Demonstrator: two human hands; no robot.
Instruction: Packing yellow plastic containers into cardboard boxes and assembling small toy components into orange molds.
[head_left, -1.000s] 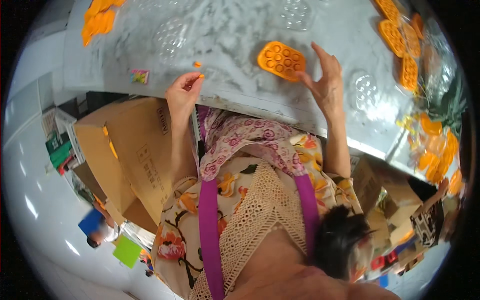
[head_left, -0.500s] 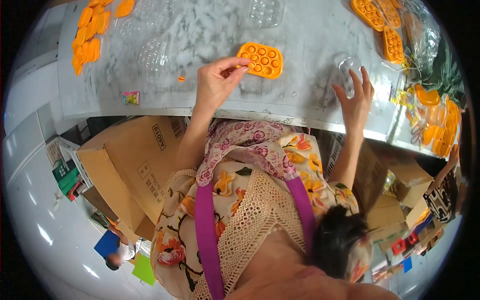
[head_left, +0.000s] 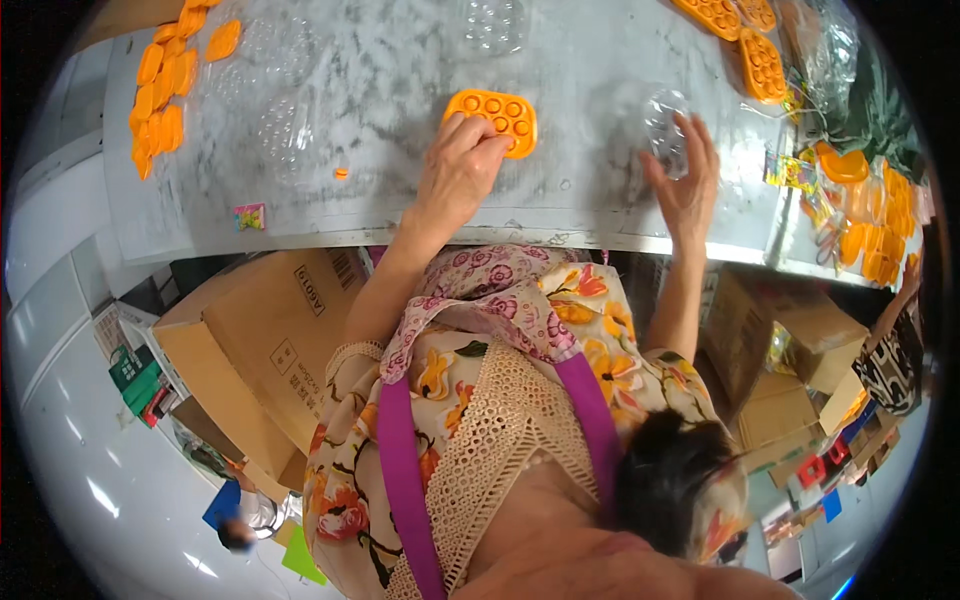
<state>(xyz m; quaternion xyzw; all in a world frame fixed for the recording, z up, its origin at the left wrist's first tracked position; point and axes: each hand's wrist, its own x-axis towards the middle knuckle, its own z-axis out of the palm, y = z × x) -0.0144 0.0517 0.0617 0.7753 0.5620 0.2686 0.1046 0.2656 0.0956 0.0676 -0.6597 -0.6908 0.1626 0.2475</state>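
An orange plastic tray (head_left: 515, 117) with rows of round hollows lies flat on the grey table. Over its near-left part is my left hand (head_left: 462, 172), fingers curled and pinched together against the tray; whatever is between the fingertips is hidden. To the right, my right hand (head_left: 688, 182) has its fingers apart beside a clear plastic shell (head_left: 664, 125). The fingertips reach its edge, and I cannot tell whether they touch it. A small orange piece (head_left: 341, 174) lies left of my left hand, and a small colourful packet (head_left: 250, 216) sits near the table's front edge.
More clear moulded shells (head_left: 287, 130) lie on the table's left and far side (head_left: 493, 25). Orange pieces (head_left: 160, 95) are piled at the far left; orange trays (head_left: 763, 66) lie at the far right. Cardboard boxes (head_left: 255, 345) stand below the front edge on both sides.
My left hand has moved from the tray's left side farther over its near part, its fingers now pressed down on it. My right hand's fingers stay spread by the clear shell. The view has shifted slightly.
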